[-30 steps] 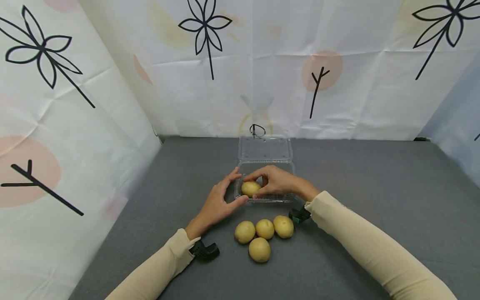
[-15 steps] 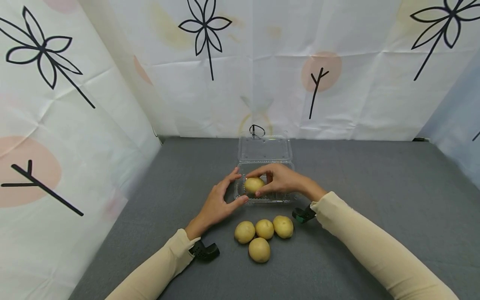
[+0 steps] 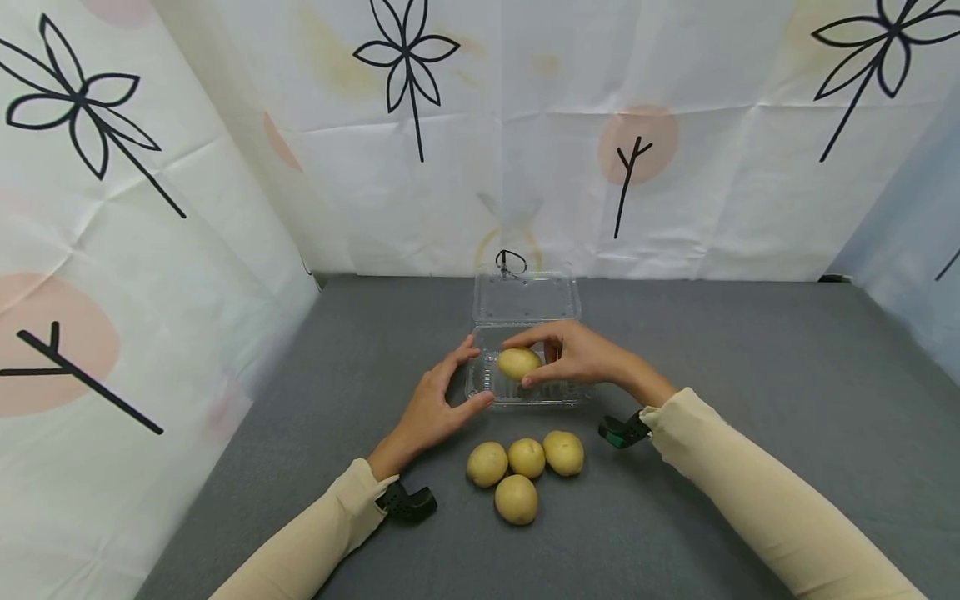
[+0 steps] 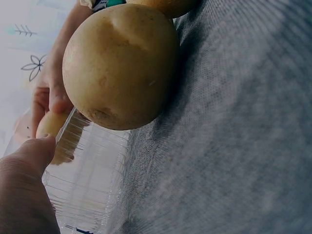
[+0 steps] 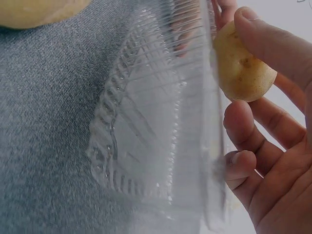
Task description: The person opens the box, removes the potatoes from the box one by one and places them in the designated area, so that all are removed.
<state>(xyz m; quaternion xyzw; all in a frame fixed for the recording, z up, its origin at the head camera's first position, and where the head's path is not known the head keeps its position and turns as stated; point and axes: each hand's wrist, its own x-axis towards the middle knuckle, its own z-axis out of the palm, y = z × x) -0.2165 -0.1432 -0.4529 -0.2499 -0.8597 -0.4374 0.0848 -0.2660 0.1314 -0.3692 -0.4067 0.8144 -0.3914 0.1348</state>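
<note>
My right hand (image 3: 585, 354) pinches a yellow potato (image 3: 517, 363) between thumb and fingers, over a clear plastic clamshell box (image 3: 489, 392). In the right wrist view the held potato (image 5: 243, 68) is above the box's rim, and the box's base (image 5: 146, 122) shows no potato in it. My left hand (image 3: 433, 408) rests at the box's front left corner, fingers spread and fairly straight. Its thumb (image 4: 34, 158) touches the rim in the left wrist view. Several more potatoes (image 3: 517, 500) lie close together on the table in front of the box.
The box's clear lid (image 3: 525, 298) stands open at the back, near the white patterned cloth (image 3: 555, 192). A thin dark loop (image 3: 512, 263) shows behind it. Grey cloth covers the table (image 3: 712, 358).
My right hand has lifted the potato from low at the box's left side and carried it up and to the right. The left hand and the potatoes on the table have stayed in place.
</note>
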